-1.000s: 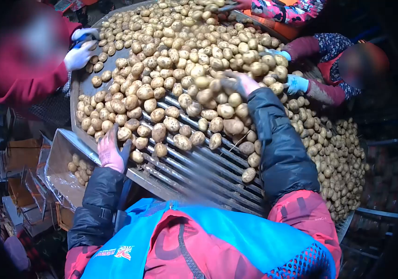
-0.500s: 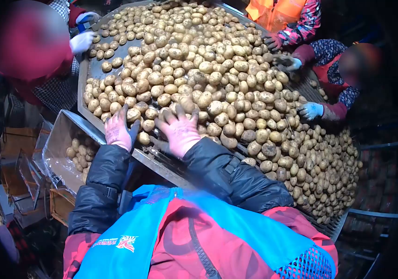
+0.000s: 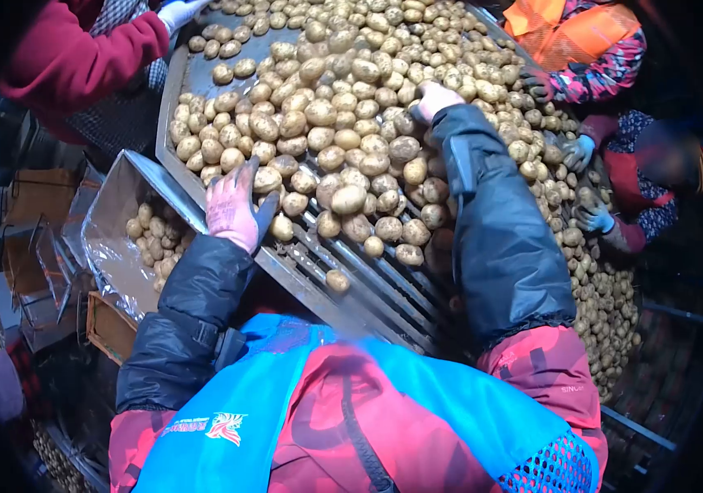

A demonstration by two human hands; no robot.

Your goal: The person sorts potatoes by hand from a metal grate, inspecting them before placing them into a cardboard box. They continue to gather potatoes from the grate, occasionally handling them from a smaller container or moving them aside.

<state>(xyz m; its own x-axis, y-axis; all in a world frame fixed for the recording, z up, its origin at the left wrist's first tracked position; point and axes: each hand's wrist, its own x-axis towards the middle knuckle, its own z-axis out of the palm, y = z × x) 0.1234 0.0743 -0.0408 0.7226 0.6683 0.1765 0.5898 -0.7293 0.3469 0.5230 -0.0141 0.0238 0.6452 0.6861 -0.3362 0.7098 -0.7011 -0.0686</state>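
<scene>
A large heap of dirty potatoes [image 3: 347, 135] covers a slatted sorting table. My left hand [image 3: 235, 205], in a pink glove with dark fingers, lies with fingers spread at the table's left edge, touching the nearest potatoes and holding none. Far out to the right, my right hand [image 3: 437, 102], gloved the same way, reaches over the heap. Its fingers point down among the potatoes and are partly hidden; no potato shows in its grip. Between my arms, the metal slats [image 3: 360, 279] lie bare, with one loose potato [image 3: 337, 281] on them.
Left of the table's metal rim [image 3: 172, 107] stands a plastic-lined box [image 3: 109, 222] holding potatoes. Wooden crates [image 3: 109, 324] are beside it. A co-worker's sleeve [image 3: 113, 62] is at upper left. At right are a person in an orange vest [image 3: 573, 37] and another co-worker's gloved hand [image 3: 594, 215].
My right hand has swung away from me and to the right, and slats in front of me are uncovered. The left hand stays at the rim. The view has shifted slightly.
</scene>
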